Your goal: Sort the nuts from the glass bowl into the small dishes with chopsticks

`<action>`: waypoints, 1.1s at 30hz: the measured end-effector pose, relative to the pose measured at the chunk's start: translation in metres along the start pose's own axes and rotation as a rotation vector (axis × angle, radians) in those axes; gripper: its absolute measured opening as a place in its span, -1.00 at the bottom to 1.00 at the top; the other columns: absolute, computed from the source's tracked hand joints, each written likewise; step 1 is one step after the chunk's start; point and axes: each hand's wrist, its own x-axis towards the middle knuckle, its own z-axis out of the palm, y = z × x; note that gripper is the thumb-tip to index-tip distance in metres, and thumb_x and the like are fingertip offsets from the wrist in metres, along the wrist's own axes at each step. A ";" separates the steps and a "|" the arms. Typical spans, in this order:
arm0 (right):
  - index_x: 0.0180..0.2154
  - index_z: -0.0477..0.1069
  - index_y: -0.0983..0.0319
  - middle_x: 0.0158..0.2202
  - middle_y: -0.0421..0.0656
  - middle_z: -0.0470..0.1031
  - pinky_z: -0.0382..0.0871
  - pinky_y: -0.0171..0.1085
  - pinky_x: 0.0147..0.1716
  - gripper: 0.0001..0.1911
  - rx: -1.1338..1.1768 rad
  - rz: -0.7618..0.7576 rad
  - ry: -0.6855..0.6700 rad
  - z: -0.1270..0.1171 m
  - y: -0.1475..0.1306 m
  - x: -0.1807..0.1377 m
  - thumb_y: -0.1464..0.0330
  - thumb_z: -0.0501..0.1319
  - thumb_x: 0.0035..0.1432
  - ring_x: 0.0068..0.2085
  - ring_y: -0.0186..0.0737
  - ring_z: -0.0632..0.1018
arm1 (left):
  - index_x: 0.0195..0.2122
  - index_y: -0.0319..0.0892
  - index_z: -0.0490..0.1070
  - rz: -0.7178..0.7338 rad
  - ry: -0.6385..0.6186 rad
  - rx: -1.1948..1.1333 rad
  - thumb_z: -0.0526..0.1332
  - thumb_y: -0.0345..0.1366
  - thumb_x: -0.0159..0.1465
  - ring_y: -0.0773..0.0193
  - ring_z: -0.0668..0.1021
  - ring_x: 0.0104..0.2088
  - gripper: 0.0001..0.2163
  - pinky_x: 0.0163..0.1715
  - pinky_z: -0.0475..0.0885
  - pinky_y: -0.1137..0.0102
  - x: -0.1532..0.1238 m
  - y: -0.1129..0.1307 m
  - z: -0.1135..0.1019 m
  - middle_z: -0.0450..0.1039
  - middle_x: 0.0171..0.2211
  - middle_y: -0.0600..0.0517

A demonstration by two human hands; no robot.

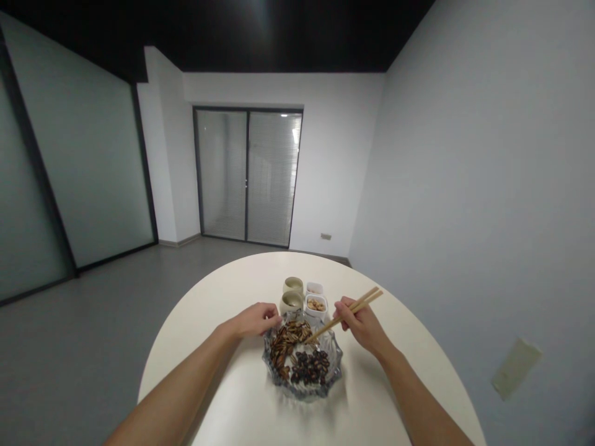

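The chopsticks (346,316) slant across the glass bowl's (335,359) edge, tips pointing toward 8 o'clock over the pecans (283,347). The right hand (363,325) grips them; the left hand (255,320), loosely closed, sits near the rim at 10 o'clock.

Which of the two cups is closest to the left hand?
The front cup, beside the rim of the glass dish, sits just past the left hand; the other cup stands directly behind it, farther from that hand.

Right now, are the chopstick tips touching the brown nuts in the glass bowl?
Cannot tell: the head view shows the chopsticks ending at the brown nuts, but its angle hides any gap.
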 end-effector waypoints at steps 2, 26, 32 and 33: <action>-0.56 0.36 0.20 -0.67 -0.24 0.31 0.23 -0.32 -0.54 -0.47 -0.001 -0.002 0.010 0.000 0.000 0.000 0.02 0.02 0.32 -0.58 -0.28 0.35 | -0.35 -0.21 0.42 -0.007 0.002 0.007 0.08 0.01 0.30 0.30 0.43 -0.45 -0.63 -0.43 0.27 0.46 0.000 0.000 0.000 0.43 -0.48 0.06; -0.51 0.40 0.18 -0.63 -0.23 0.35 0.25 -0.29 -0.46 -0.48 -0.061 -0.113 0.363 0.019 0.002 0.070 0.01 0.01 0.34 -0.52 -0.23 0.41 | -0.33 -0.20 0.42 -0.017 0.002 0.028 0.06 0.00 0.31 0.29 0.44 -0.45 -0.64 -0.44 0.28 0.46 0.001 -0.006 -0.001 0.44 -0.47 0.07; -0.51 0.39 0.18 -0.59 -0.23 0.39 0.25 -0.30 -0.40 -0.52 -0.100 -0.097 0.312 0.031 0.017 0.075 0.08 0.03 0.35 -0.48 -0.24 0.44 | -0.34 -0.20 0.43 -0.016 0.006 0.019 0.06 -0.02 0.31 0.29 0.45 -0.46 -0.66 -0.43 0.28 0.45 0.001 -0.007 -0.001 0.45 -0.48 0.06; -0.50 0.39 0.18 -0.59 -0.23 0.39 0.24 -0.30 -0.40 -0.53 -0.115 -0.086 0.288 0.033 0.019 0.075 0.08 0.04 0.35 -0.47 -0.23 0.45 | -0.33 -0.20 0.44 -0.017 0.006 0.013 0.07 -0.03 0.31 0.29 0.45 -0.46 -0.66 -0.43 0.29 0.45 0.001 -0.007 -0.001 0.45 -0.49 0.06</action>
